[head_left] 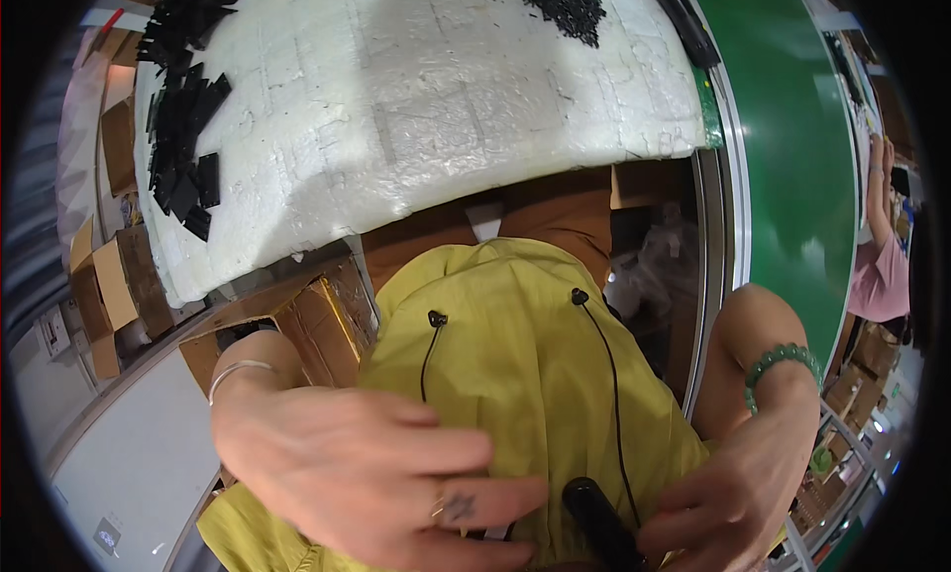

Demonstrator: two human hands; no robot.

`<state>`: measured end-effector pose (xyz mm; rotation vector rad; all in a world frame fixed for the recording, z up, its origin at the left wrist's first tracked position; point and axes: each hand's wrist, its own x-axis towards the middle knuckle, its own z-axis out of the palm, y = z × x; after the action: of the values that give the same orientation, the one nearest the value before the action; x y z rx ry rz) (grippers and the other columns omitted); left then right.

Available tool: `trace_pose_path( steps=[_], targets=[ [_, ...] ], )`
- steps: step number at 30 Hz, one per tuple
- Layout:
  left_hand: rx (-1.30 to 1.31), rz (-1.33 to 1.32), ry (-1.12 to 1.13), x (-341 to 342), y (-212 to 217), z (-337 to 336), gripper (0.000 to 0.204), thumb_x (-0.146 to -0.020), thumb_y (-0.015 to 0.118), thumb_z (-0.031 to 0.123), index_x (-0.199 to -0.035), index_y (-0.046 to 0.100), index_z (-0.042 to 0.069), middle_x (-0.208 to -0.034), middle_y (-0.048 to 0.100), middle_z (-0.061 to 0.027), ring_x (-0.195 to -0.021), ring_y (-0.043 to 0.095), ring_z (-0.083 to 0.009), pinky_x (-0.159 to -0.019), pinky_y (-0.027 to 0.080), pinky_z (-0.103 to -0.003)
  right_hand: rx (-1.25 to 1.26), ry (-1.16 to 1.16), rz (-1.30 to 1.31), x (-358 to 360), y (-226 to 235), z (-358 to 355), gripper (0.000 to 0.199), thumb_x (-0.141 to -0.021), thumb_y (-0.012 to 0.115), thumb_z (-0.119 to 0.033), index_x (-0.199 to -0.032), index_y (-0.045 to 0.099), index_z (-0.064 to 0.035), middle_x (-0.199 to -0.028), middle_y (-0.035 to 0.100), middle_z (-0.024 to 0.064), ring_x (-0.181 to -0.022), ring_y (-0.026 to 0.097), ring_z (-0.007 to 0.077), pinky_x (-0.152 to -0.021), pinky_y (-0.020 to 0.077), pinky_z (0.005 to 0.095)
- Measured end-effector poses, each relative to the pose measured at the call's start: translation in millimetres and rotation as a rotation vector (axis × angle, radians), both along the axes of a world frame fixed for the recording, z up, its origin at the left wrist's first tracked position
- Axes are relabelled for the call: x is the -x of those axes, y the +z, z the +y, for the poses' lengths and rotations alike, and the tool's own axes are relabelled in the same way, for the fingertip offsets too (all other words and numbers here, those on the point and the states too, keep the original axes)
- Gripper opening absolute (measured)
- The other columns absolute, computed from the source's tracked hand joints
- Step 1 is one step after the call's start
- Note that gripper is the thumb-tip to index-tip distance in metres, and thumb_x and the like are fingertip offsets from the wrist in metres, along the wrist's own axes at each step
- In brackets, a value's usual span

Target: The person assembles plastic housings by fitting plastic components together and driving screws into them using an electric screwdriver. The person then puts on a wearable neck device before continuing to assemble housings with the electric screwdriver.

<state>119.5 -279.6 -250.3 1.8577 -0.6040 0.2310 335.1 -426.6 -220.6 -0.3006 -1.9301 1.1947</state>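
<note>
Both my hands are low in front of my yellow-green jacket (475, 344). My left hand (386, 473), with a ring and a white bangle, has bent fingers. A small dark and white edge shows beneath them; I cannot make out what it is. My right hand (718, 503), wearing a green bead bracelet (783, 359), has its fingers curled in. Its fingertips meet the side of a black, round-ended rod-shaped thing (597, 518) in front of the jacket. The rod's lower end is cut off by the picture's bottom edge.
Ahead lies a work surface wrapped in white plastic (446, 87). Flat black pieces (183, 146) are heaped at its left, small black parts (565, 7) at far right. A green table (792, 156) runs along the right. Cardboard boxes (312, 319) stand left; a person in pink (882, 280) is far right.
</note>
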Motion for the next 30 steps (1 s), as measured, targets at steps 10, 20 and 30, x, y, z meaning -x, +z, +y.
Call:
trace_pose_path(
  steps=[10,20,30],
  targets=[
    [0.151,-0.057,0.058,3,-38,-8,0.025,-0.077,0.054,-0.001,-0.093,0.071,0.008,-0.086,0.065,-0.0067,-0.054,0.047,-0.0078,-0.041,0.032,-0.019,-0.133,-0.228,-0.052,-13,-75,-4,0.023,-0.082,0.053,-0.007,-0.1,0.067,-0.0075,-0.097,0.062,0.0107,-0.061,0.054,0.0118,-0.049,0.0416,0.0189],
    [0.117,0.015,0.092,-13,-67,9,0.012,-0.081,0.066,0.016,-0.086,0.073,0.007,-0.082,0.064,-0.0077,-0.058,0.052,-0.0141,-0.049,0.042,-0.026,-0.121,-0.319,-0.054,11,-94,10,0.022,-0.08,0.059,-0.01,-0.099,0.068,-0.0036,-0.083,0.059,0.0069,-0.064,0.055,0.0167,-0.052,0.0467,0.0247],
    [0.332,0.072,-0.063,-62,-79,7,0.031,-0.082,0.062,0.03,-0.093,0.069,0.002,-0.1,0.064,-0.0188,-0.072,0.059,-0.0235,-0.064,0.05,-0.031,0.482,-0.486,-0.21,-20,-167,20,0.014,-0.08,0.065,-0.005,-0.094,0.067,-0.0029,-0.092,0.063,0.0081,-0.084,0.061,0.0239,-0.072,0.0494,0.0298]
  ],
)
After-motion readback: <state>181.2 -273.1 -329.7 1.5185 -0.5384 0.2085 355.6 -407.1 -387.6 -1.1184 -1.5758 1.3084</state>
